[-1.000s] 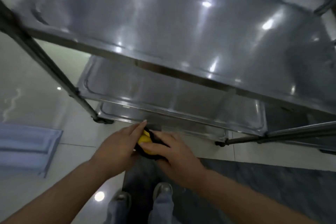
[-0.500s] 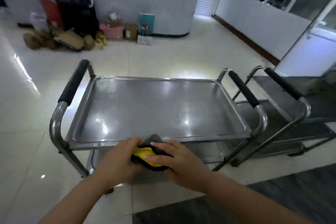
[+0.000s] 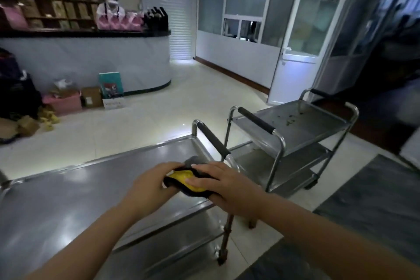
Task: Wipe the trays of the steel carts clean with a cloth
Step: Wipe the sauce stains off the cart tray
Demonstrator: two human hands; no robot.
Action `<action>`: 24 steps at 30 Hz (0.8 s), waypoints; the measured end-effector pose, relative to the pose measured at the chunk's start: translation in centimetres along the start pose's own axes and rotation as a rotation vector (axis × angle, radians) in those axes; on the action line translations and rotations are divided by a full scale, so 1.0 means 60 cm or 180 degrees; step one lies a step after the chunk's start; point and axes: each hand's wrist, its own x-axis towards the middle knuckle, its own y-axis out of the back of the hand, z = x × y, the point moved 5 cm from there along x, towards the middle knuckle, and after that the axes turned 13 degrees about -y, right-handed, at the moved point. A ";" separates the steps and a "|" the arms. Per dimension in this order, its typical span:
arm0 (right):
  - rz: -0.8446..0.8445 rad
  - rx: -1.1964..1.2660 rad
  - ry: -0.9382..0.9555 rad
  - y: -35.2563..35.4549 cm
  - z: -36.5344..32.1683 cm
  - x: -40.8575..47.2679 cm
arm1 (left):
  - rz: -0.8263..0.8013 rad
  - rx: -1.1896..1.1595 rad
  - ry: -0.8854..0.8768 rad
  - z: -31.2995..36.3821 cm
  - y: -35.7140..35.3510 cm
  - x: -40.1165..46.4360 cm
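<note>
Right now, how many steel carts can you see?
2. The near cart sits directly under both hands; the second cart stands just beyond to the right, crumbs on its top tray. More may sit outside the frame.

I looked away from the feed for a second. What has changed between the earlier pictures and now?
The view has swung up from the lower shelves and turned right: the near cart's top tray now runs to the left, and the second cart, with crumbs on its top tray, is in full view. Nothing was picked up or let go. The left hand and right hand still hold the folded yellow-and-dark cloth between them.
</note>
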 end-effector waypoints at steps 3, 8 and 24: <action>0.0164 -0.0066 -0.0176 0.057 0.108 -0.049 | 0.0031 -0.0285 -0.0012 0.053 -0.064 0.093; 0.0208 -0.0090 -0.0525 0.111 0.273 -0.136 | -0.0066 -0.0528 -0.0185 0.140 -0.175 0.238; 0.0378 0.0113 -0.1938 0.148 0.704 -0.287 | -0.0514 -0.0482 -0.1132 0.278 -0.489 0.635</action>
